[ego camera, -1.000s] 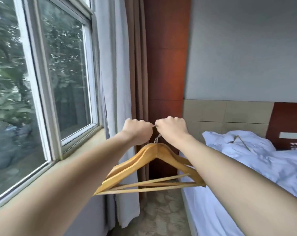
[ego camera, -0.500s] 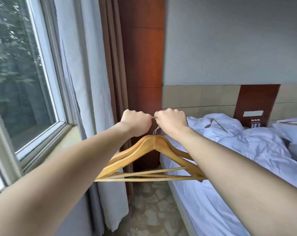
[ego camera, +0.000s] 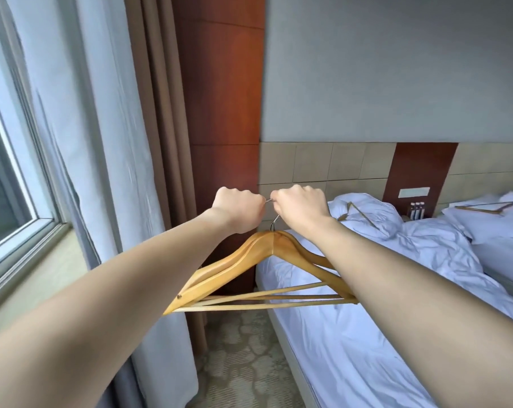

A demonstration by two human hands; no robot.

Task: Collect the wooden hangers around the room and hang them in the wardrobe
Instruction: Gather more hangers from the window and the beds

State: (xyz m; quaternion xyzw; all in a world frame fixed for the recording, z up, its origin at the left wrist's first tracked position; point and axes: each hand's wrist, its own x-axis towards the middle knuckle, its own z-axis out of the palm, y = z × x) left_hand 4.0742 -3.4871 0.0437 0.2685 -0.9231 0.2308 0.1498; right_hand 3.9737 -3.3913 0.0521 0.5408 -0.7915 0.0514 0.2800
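A bunch of wooden hangers (ego camera: pixel 249 260) hangs in front of me by its metal hooks. My left hand (ego camera: pixel 239 209) and my right hand (ego camera: pixel 300 206) are both fisted on those hooks, side by side and nearly touching. Another wooden hanger (ego camera: pixel 358 214) lies on the rumpled pillow of the near bed (ego camera: pixel 367 334). A further wooden hanger (ego camera: pixel 486 208) rests flat on the pillow of the far bed (ego camera: pixel 502 248). No wardrobe is in view.
A window (ego camera: pixel 11 178) with a sill runs along the left. White and brown curtains (ego camera: pixel 125 142) hang beside a red-brown wall panel (ego camera: pixel 222 113). A narrow strip of patterned carpet (ego camera: pixel 240 363) lies between curtain and near bed. A switch panel (ego camera: pixel 414 192) sits on the headboard.
My view has swung right, away from the window. More of the near bed and the far bed with its hanger have come into sight. Both hands keep the same grip on the hooks.
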